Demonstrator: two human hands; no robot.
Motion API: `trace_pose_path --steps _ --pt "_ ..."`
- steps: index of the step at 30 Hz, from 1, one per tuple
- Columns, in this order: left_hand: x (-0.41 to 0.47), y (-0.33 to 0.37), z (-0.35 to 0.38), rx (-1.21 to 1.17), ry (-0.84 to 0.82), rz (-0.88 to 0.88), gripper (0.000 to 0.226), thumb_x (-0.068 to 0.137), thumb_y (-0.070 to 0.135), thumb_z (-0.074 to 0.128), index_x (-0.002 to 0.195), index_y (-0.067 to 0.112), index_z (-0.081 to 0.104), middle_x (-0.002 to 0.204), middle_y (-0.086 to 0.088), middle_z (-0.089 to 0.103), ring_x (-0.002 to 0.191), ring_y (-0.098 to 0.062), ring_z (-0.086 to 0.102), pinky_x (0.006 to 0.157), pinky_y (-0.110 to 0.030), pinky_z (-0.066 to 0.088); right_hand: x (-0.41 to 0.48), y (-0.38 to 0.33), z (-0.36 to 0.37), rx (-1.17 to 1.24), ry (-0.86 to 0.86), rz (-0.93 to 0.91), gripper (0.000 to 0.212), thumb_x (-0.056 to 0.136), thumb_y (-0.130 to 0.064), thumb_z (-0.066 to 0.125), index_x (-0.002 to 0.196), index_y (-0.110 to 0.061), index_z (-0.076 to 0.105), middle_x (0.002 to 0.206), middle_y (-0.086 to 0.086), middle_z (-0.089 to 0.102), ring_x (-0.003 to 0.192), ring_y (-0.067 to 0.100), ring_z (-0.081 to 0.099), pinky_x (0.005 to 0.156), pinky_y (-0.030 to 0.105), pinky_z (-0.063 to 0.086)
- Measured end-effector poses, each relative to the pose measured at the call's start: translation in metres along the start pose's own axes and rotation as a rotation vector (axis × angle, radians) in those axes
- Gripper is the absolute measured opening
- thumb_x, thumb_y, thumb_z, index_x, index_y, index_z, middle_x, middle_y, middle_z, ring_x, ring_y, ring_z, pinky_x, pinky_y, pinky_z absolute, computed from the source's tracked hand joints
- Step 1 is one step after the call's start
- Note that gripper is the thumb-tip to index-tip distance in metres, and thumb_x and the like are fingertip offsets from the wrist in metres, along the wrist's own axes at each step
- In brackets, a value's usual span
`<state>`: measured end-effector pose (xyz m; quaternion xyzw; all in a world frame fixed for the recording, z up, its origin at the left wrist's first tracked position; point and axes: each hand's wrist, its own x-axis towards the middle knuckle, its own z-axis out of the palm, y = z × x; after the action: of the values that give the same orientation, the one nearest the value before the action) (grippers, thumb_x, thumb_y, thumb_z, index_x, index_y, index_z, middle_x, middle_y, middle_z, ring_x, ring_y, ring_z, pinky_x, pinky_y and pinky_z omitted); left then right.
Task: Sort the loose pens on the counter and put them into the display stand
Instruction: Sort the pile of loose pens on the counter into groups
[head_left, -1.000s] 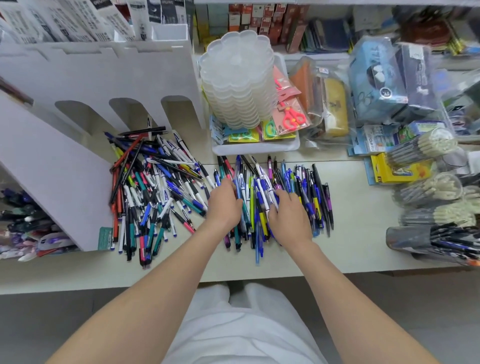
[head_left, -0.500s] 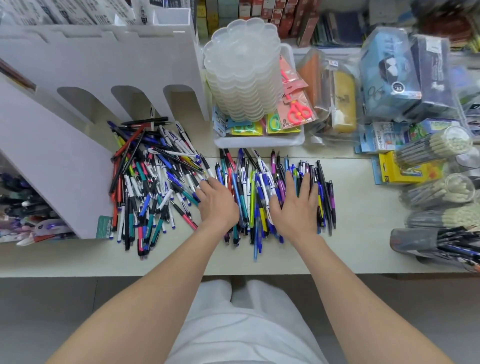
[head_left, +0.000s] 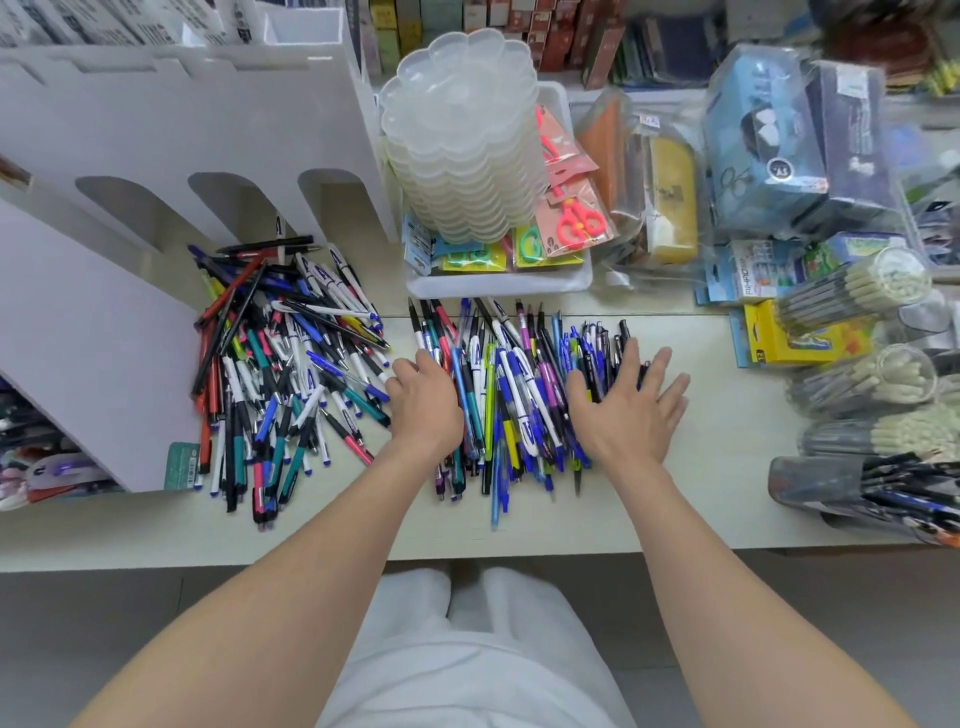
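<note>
Upper left of the frame, display stand (head_left: 208, 119): white board, with three arched openings along its lower front; it stands at the back of the counter (head_left: 727, 415).
Left of centre, tangled heap of pens (head_left: 280, 374): loose pens in red, teal, blue, black and white, crossing one another at many angles, just in front of the arched openings and beside the stand's slanted side panel.
Centre left, left hand (head_left: 428, 402): palm down at the left edge of the aligned row, fingers loosely bent with tips touching the pens; no pen is seen gripped.
Centre, aligned row of pens (head_left: 509, 384): pens lying roughly parallel, running from the far side of the counter toward its near edge, between the two hands and partly under them.
Centre right, right hand (head_left: 623, 410): palm down, fingers straight and spread, pressing flat on the right end of the row; the outermost fingers lie on bare counter.
Upper centre, white tray (head_left: 498, 283): just behind the row; it holds a stack of translucent scalloped dishes (head_left: 462, 135) and carded scissors (head_left: 574, 218).
Upper right, blue packaged boxes (head_left: 763, 140): wrapped in clear film, behind the counter.
Right edge, clear tubes (head_left: 857, 291): lying on their sides, filled with pens or pencils; which cannot be told.
</note>
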<state>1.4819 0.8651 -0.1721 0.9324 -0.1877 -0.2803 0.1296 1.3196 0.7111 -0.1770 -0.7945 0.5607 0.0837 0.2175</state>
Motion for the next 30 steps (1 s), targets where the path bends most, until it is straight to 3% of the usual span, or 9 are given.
trace_pose_path --steps 3,7,11,13,15,18,22,27,30 --pt "0.000 0.003 0.001 -0.011 0.003 0.019 0.063 0.091 -0.009 0.065 0.145 0.001 0.034 0.138 -0.022 0.039 0.123 -0.037 0.046 0.101 -0.043 0.047 0.011 0.008 0.001 0.163 -0.092 -0.021 0.089 0.102 -0.064 0.041 0.170 -0.023 0.001 0.178 0.009 -0.006 0.163 0.037 -0.006 0.132 0.052 0.002" --pt "-0.010 0.014 0.011 -0.032 -0.030 0.113 0.057 0.094 -0.006 0.063 0.144 0.000 0.035 0.135 -0.021 0.043 0.120 -0.036 0.048 0.100 -0.043 0.048 0.005 0.012 0.011 0.117 -0.050 -0.120 0.082 0.104 -0.059 0.038 0.170 -0.021 0.007 0.178 0.010 0.000 0.163 0.034 0.003 0.132 0.051 0.009" --pt "-0.016 0.020 0.017 -0.037 -0.012 0.154 0.060 0.094 -0.005 0.065 0.146 0.000 0.035 0.135 -0.019 0.041 0.118 -0.034 0.048 0.101 -0.041 0.049 0.005 0.014 0.009 0.055 -0.048 -0.132 0.078 0.108 -0.058 0.029 0.171 -0.019 0.004 0.177 0.016 -0.004 0.164 0.034 -0.003 0.132 0.052 0.001" --pt "-0.015 0.017 0.013 -0.052 -0.008 0.140 0.060 0.092 -0.010 0.063 0.145 0.002 0.037 0.135 -0.017 0.041 0.118 -0.033 0.047 0.102 -0.042 0.050 0.002 0.008 0.006 0.045 0.033 -0.123 0.075 0.109 -0.053 0.030 0.170 -0.013 0.011 0.176 0.020 0.000 0.163 0.036 -0.001 0.132 0.054 0.002" --pt "-0.013 0.012 0.009 -0.067 -0.001 0.123 0.059 0.090 -0.013 0.061 0.143 0.005 0.040 0.134 -0.016 0.041 0.117 -0.032 0.048 0.099 -0.041 0.050 -0.006 -0.010 0.002 0.028 0.194 -0.210 0.063 0.110 -0.041 0.037 0.163 -0.008 0.030 0.170 0.025 0.022 0.158 0.042 0.019 0.130 0.056 0.019" --pt "-0.013 0.003 0.002 -0.095 -0.047 0.089 0.057 0.090 -0.013 0.062 0.140 0.005 0.043 0.135 -0.016 0.043 0.118 -0.034 0.054 0.094 -0.038 0.050 -0.018 -0.047 0.000 0.048 0.322 -0.542 0.041 0.102 -0.028 0.054 0.140 -0.013 0.054 0.131 0.012 0.056 0.117 0.028 0.053 0.098 0.045 0.050" --pt "-0.007 -0.012 -0.003 -0.106 -0.099 0.111 0.047 0.090 -0.006 0.065 0.134 0.005 0.050 0.128 -0.015 0.049 0.111 -0.032 0.054 0.086 -0.037 0.046 -0.040 -0.087 0.009 0.004 0.034 -0.678 0.023 0.097 -0.039 0.062 0.109 -0.020 0.060 0.091 -0.003 0.064 0.077 0.018 0.060 0.062 0.035 0.051" --pt "0.002 -0.023 -0.007 -0.153 -0.016 0.039 0.042 0.093 -0.005 0.066 0.132 0.004 0.054 0.125 -0.014 0.053 0.113 -0.031 0.056 0.087 -0.031 0.042 -0.046 -0.095 0.032 -0.084 -0.009 -0.630 0.021 0.105 -0.030 0.055 0.093 -0.016 0.064 0.082 -0.002 0.060 0.069 0.020 0.056 0.054 0.032 0.041" --pt "0.010 -0.030 -0.010 -0.196 0.006 0.035 0.033 0.095 -0.001 0.064 0.128 0.004 0.061 0.114 -0.012 0.064 0.107 -0.030 0.064 0.092 -0.040 0.054 -0.041 -0.096 0.033 0.013 0.074 -0.602 0.013 0.104 -0.023 0.056 0.101 -0.016 0.067 0.088 -0.001 0.062 0.076 0.018 0.058 0.062 0.032 0.052"
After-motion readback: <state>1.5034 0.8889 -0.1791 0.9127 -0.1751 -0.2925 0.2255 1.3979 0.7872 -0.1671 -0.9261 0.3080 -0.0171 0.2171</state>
